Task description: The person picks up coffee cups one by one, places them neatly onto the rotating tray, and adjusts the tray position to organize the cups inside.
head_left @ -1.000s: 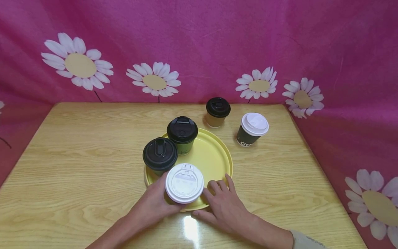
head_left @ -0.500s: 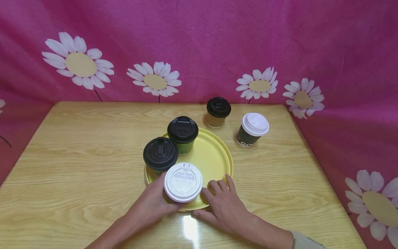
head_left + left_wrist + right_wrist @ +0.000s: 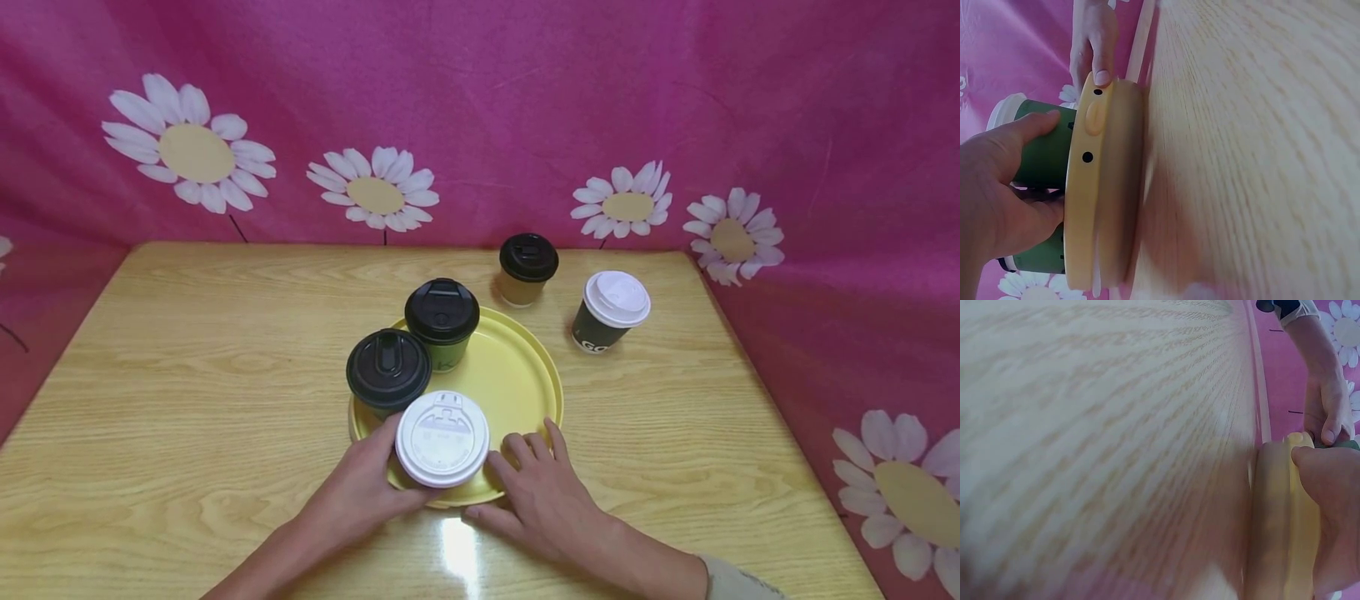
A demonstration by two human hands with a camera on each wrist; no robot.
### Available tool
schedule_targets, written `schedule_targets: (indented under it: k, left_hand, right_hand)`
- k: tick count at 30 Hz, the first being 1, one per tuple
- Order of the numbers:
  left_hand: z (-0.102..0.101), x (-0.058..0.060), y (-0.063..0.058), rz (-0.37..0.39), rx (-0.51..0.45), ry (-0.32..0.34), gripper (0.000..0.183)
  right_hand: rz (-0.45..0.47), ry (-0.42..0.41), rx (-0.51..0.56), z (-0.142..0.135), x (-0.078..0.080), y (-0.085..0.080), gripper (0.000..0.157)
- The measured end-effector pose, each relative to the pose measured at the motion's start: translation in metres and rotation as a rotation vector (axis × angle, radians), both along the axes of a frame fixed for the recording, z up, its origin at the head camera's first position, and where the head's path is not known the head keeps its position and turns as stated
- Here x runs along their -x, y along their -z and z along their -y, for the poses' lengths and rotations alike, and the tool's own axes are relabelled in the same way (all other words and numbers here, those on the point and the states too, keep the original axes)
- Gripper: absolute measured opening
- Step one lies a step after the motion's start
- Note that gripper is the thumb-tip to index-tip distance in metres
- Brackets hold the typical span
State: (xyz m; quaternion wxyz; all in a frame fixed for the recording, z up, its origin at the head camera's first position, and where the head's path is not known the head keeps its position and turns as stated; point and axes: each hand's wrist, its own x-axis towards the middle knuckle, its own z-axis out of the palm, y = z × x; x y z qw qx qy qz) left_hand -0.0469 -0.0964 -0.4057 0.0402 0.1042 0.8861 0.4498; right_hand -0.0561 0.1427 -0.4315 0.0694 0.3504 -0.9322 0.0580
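Note:
A green paper cup (image 3: pixel 1041 153) with a white lid (image 3: pixel 442 439) stands upright over the near left of a round yellow tray (image 3: pixel 513 367). My left hand (image 3: pixel 360 487) holds it from the left, thumb on the near side and fingers round the far side. My right hand (image 3: pixel 551 504) pinches the tray's near right rim, thumb outside and fingers over the inside. Two black-lidded green paper cups, one at the left (image 3: pixel 388 371) and one farther back (image 3: pixel 442 321), stand on the tray beside the held cup.
Beyond the tray on the wooden table (image 3: pixel 187 375) stand a brown cup with a black lid (image 3: pixel 525 271) and a dark cup with a white lid (image 3: pixel 611 312). A pink cloth with daisies (image 3: pixel 480 108) hangs behind and at the sides.
The white-lidded cup has shifted very slightly left. My left hand has edged left, so a yellow gap shows between its palm side and the lid. My right hand stays on the rim.

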Motion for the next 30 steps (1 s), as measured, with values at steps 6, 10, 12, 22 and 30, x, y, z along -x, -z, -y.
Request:
schedule_targets:
  k: [6,10,12,22,30]
  left_hand:
    - [0.001,-0.001,-0.005,0.052,0.024,-0.008,0.084]
    - [0.001,-0.002,-0.008,0.049,0.036,-0.014,0.081]
    - [0.002,-0.002,-0.009,0.041,0.045,-0.011,0.08]
    - [0.003,-0.011,-0.012,0.047,0.122,-0.018,0.078]
    - [0.012,-0.017,-0.019,0.011,0.143,-0.063,0.075]
  right_hand:
    - [0.002,0.004,-0.007,0.0,0.0,0.0,0.055]
    - [0.002,0.009,-0.01,0.0,0.001,0.0,0.055]
    - [-0.001,0.011,-0.01,0.0,0.001,0.0,0.055]
    - [0.002,0.013,-0.011,0.0,0.0,0.0,0.056]
    - [0.004,0.014,-0.01,0.001,0.0,0.0,0.056]
